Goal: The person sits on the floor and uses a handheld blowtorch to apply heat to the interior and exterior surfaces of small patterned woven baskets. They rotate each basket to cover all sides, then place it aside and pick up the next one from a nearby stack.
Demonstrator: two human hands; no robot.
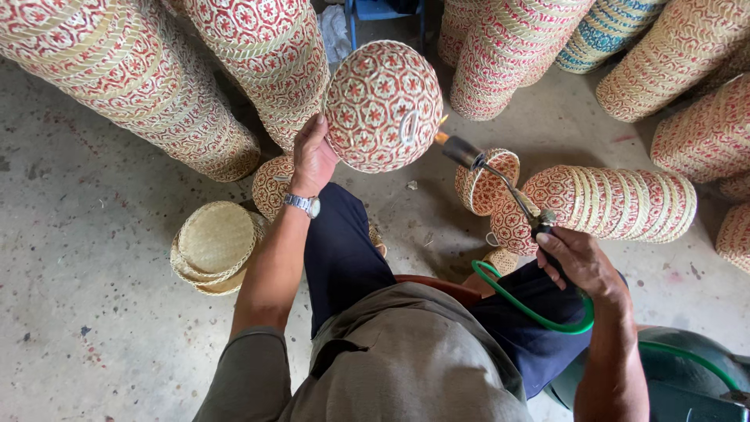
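- Head view: my left hand (312, 156) is closed on the rim of a round woven basket (383, 105), red and straw patterned, holding it up above my knees with its domed outside facing me.
- My right hand (578, 262) is wrapped tight around the handle of a gas torch (500, 180); its nozzle points at the basket's right edge, just beside it.
- A green hose (531, 309) runs from the torch handle, right of the basket, down past my right forearm.
- Below and left of the basket, plain straw lids (215, 246) lie stacked on the concrete floor (94, 234).
- Right of the basket, a row of nested baskets (617, 202) lies on its side.
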